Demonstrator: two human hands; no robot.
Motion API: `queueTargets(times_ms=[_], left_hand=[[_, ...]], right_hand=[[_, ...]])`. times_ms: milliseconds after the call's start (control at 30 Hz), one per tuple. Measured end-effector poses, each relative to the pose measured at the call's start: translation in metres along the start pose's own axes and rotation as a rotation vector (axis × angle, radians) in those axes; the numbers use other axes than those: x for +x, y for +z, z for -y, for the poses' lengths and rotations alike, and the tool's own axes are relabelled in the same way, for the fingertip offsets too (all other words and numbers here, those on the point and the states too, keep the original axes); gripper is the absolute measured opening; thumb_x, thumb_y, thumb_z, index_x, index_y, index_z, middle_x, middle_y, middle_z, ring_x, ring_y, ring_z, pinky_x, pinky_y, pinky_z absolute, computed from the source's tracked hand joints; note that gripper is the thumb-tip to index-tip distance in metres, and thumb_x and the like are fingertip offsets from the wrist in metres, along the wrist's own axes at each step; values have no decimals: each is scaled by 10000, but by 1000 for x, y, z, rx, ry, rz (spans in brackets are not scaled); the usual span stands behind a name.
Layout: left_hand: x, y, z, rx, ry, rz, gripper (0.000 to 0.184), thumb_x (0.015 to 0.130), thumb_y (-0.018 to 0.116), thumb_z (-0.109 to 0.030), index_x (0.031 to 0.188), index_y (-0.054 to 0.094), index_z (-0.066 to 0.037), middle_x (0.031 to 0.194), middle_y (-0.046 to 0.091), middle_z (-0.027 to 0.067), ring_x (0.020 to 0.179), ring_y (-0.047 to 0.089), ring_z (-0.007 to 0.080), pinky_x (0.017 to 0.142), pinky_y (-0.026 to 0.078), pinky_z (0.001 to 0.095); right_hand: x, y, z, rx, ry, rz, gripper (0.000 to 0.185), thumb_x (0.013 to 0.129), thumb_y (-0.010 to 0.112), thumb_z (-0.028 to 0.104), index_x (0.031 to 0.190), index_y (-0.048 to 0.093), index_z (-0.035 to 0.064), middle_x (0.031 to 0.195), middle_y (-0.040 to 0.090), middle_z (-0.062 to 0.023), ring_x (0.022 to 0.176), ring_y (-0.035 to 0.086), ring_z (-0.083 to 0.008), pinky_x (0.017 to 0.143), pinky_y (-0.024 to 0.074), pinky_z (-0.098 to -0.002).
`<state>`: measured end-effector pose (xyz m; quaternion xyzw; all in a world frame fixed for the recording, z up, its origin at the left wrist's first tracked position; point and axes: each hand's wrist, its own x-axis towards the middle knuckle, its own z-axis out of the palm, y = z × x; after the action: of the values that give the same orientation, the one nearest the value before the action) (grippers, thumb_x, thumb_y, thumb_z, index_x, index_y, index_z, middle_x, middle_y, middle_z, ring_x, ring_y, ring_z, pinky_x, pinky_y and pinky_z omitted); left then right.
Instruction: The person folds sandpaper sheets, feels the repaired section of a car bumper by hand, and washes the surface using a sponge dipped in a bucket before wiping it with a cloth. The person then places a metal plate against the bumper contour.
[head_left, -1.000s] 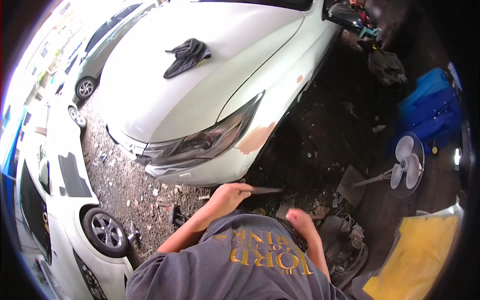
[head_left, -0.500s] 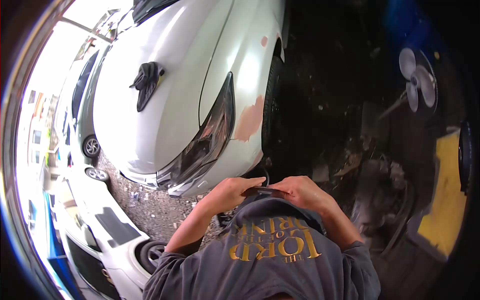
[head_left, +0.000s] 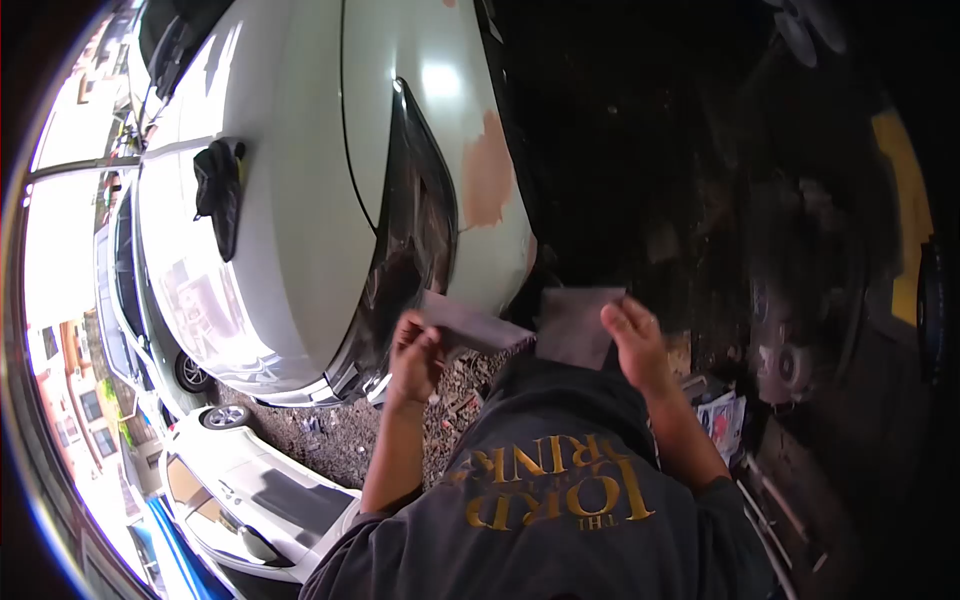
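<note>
My left hand (head_left: pixel 415 355) pinches the edge of a thin, dull grey-brown strip that looks like sandpaper (head_left: pixel 475 322). In my right hand (head_left: pixel 638 340) is another flat piece of sandpaper (head_left: pixel 578 325), roughly square, gripped at its right edge. The two pieces are apart, with a small gap between them, held in front of my dark shirt (head_left: pixel 560 440). Just beyond them stands a white car (head_left: pixel 290 200), its front corner close to my hands. Its headlight (head_left: pixel 415 200) and a pinkish-brown patch (head_left: pixel 487 175) on the fender face me.
A black cloth or glove (head_left: pixel 220 195) lies on the car's hood. Another white car (head_left: pixel 255 490) is parked at the lower left, over gravel (head_left: pixel 330 435). On the dark right side are a yellow panel (head_left: pixel 905 220), fan blades (head_left: pixel 805 30) and scattered clutter.
My hands were close together on a single dark sheet edge; now they have moved apart, each with a separate piece. The view has shifted, so the car appears farther left.
</note>
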<state>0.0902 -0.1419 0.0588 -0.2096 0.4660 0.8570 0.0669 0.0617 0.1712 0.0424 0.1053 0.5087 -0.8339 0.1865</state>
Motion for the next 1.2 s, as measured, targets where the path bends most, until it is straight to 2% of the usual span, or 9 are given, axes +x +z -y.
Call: queueTargets(times_ms=[100, 133, 233, 267, 367, 567, 767, 1067, 1200], left_hand=[[5, -29, -25, -129, -11, 13, 127, 952, 561, -18, 1039, 564, -111, 1026, 639, 60, 1046, 632, 237, 962, 495, 439], [7, -7, -36, -42, -10, -117, 84, 972, 534, -110, 1050, 561, -98, 951, 607, 42, 923, 625, 207, 837, 503, 380], [32, -5, -45, -13, 7, 252, 158, 979, 492, -206, 1020, 564, -72, 884, 559, 29, 752, 573, 175, 706, 469, 334], [37, -2, -47, 144, -6, 204, 252, 964, 477, -268, 1016, 584, -47, 796, 509, 11, 606, 474, 148, 593, 405, 309], [52, 23, -45, 1014, -127, -13, 330, 976, 471, -270, 1135, 613, -18, 742, 523, 29, 605, 517, 158, 593, 438, 295], [87, 45, -2, 1818, -1, 166, 521, 1007, 449, -331, 1446, 455, -49, 931, 703, 224, 881, 689, 407, 760, 523, 490], [110, 67, 3, 2082, -34, 319, 698, 1005, 479, -396, 1567, 200, -91, 1033, 651, 341, 1005, 620, 512, 859, 463, 569], [121, 78, 3, 2202, -94, 230, 667, 999, 494, -364, 1540, 264, -48, 922, 684, 285, 861, 670, 463, 774, 515, 538], [122, 72, 10, 2218, -80, 434, 561, 1008, 482, -319, 1523, 360, -135, 901, 679, 264, 869, 665, 444, 781, 499, 541]], right_hand=[[16, -14, -34, 220, 77, -100, 250, 1002, 607, 177, 1189, 626, 13, 1085, 667, -37, 1009, 618, -111, 885, 492, -260], [26, -17, -51, 320, 115, -107, 260, 993, 615, 164, 1208, 613, 17, 1105, 666, -48, 1038, 624, -122, 900, 496, -273], [55, 4, -86, 359, 142, -63, 361, 942, 678, 188, 1250, 586, 24, 1140, 658, -62, 1048, 635, -156, 919, 502, -322], [65, 11, -91, 345, 200, -43, 406, 924, 700, 207, 1265, 574, 25, 1147, 653, -66, 1053, 632, -163, 923, 501, -333], [95, 36, -109, 353, 296, 2, 521, 881, 752, 255, 1302, 545, 29, 1169, 641, -78, 1075, 621, -180, 934, 499, -359], [133, 52, -139, 429, 93, 26, 566, 881, 747, 262, 1341, 514, 28, 1246, 614, -105, 1121, 593, -183, 935, 492, -352], [134, 33, -150, 354, 214, -60, 495, 887, 747, 293, 1256, 593, 1, 1126, 665, -89, 999, 634, -157, 848, 517, -333], [150, 29, -157, 503, 139, -116, 477, 885, 736, 286, 1230, 590, -7, 1047, 667, -76, 938, 639, -156, 797, 530, -323], [160, 39, -163, 628, 136, -136, 458, 883, 733, 256, 1229, 580, -3, 1067, 665, -86, 944, 648, -168, 799, 541, -324]])
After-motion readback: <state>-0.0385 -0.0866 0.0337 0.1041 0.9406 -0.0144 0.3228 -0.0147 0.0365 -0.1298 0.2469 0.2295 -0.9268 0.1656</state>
